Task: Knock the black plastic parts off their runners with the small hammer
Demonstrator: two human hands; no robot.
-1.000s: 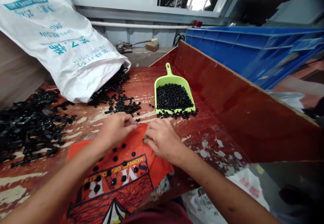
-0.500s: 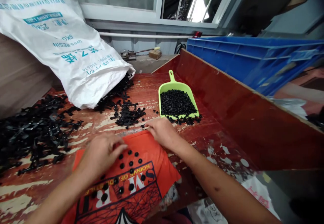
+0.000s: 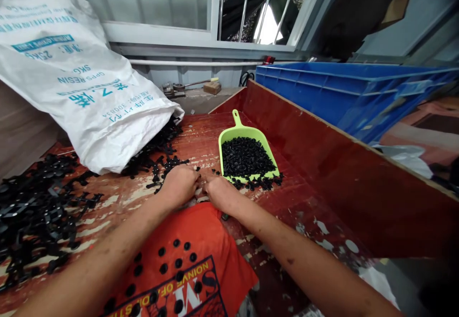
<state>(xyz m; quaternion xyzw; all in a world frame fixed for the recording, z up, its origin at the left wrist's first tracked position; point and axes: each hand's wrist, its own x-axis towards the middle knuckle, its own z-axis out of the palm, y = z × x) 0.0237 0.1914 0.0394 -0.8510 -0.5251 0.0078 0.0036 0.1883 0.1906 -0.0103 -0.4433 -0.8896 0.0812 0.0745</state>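
My left hand (image 3: 180, 183) and my right hand (image 3: 219, 191) are close together just beyond the top edge of a red printed cloth (image 3: 204, 224). Both hands have their fingers drawn together; what lies between the fingertips is too small to name. Several round black pieces (image 3: 178, 263) are spread over the cloth. Behind my right hand, a green dustpan (image 3: 221, 149) holds a heap of small black parts (image 3: 247, 157), some spilling over its front lip. Beside my left hand is a small pile of black parts (image 3: 158, 171).
A white sack (image 3: 118, 125) lies at the left with black parts at its mouth. A larger black heap (image 3: 39, 202) covers the left of the red table (image 3: 201, 125). A wooden board (image 3: 322, 164) and a blue crate (image 3: 322, 85) stand at the right.
My left hand has moved from above the cloth, forward and right, to beside my right hand, and its fingers have closed. The view has shifted slightly.
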